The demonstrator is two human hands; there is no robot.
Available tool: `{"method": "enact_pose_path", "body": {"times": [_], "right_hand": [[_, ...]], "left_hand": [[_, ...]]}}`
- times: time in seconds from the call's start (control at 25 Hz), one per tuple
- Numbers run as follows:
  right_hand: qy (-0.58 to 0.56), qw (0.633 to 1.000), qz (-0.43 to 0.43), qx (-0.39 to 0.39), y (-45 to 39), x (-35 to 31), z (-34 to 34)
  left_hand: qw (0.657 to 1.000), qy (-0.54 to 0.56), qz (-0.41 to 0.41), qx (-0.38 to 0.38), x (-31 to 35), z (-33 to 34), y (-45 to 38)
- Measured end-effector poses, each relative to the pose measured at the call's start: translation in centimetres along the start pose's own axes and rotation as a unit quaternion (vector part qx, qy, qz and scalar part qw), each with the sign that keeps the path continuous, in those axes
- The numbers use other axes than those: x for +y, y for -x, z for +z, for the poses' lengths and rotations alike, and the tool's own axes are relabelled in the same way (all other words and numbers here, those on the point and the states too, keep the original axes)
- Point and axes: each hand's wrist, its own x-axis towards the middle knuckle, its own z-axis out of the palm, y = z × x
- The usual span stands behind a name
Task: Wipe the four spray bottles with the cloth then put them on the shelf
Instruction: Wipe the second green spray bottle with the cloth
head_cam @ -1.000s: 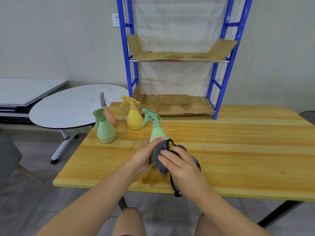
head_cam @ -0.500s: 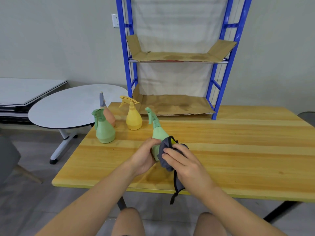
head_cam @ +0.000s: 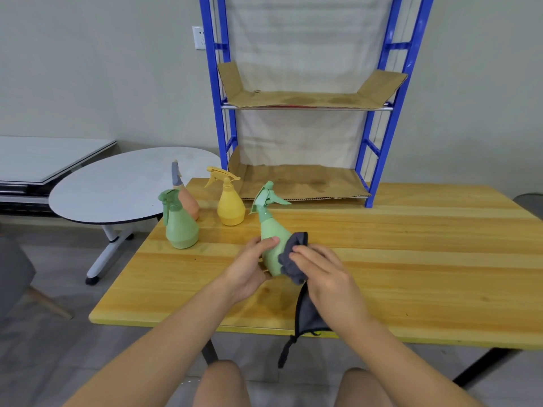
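A: Grey cloth [head_cam: 293, 261] against pale green plastic. Entry: the person is wiping the first bottle [head_cam: 271, 242], which is tilted above the table [head_cam: 411, 259], in front of the shelf [head_cam: 299, 183] and a little to its left.

B: How should the step go, judged from this?

A: The wipe should probably run all round the belly, then up the neck to the trigger. The left hand [head_cam: 249, 267] would have to turn the bottle so the cloth meets each side. The cloth's loose tail hangs past the table edge and should be kept clear of the knees.

B: Hands?

A: The left hand is curled round the bottle's lower body, thumb laid across the front. The right hand [head_cam: 324, 273] has its fingers bent over the bunched cloth and presses it to the bottle's right side; it grips the cloth.

B: The others?

A: Three stand unwiped to the left of the shelf: a yellow bottle [head_cam: 230, 202] nearest it, an orange bottle [head_cam: 188, 198] further out, and a second green bottle [head_cam: 179, 224] in front of the orange one. Both cardboard-lined shelf levels hold no bottle yet.
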Motion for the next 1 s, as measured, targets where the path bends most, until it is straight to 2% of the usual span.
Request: {"method": "enact_pose_path", "body": {"times": [0.08,0.2,0.24,0.36,0.44,0.52,0.64,0.76,0.88,1.0], "right_hand": [[0.002,1.000,0.008,0.016,-0.4,-0.1,0.0],[0.016,0.996,-0.086,-0.032,0.4,-1.4,0.5],[0.008,0.996,-0.078,-0.036,0.4,-1.1,0.6],[-0.025,0.999,0.025,0.002,-0.3,0.0,0.6],[-0.029,0.998,0.046,0.009,-0.4,0.1,0.6],[-0.026,0.998,0.053,0.008,-0.3,0.2,0.4],[0.013,0.999,-0.029,-0.026,0.4,-0.2,0.6],[0.049,0.987,-0.128,-0.079,1.7,-0.3,1.9],[0.047,0.985,-0.125,-0.109,1.9,0.6,2.5],[0.039,0.989,-0.112,-0.091,2.3,0.6,1.8]], "left_hand": [[1.000,-0.004,0.008,0.006,-0.4,-0.1,-0.1],[0.999,-0.018,0.011,0.030,-1.0,0.1,0.0],[0.999,-0.022,0.013,0.036,-1.1,0.2,0.0],[1.000,0.027,-0.004,0.006,-0.7,0.2,0.2],[0.997,0.063,-0.032,-0.025,-0.1,-0.1,0.6],[0.999,0.029,-0.039,-0.017,0.2,-0.1,0.8],[0.997,-0.056,-0.020,0.041,0.1,0.7,0.8],[0.993,-0.066,-0.022,0.092,-0.2,0.9,0.4],[0.992,-0.003,-0.053,0.117,-0.1,1.2,0.5],[0.986,0.074,-0.087,0.118,0.8,1.8,0.9]]}}
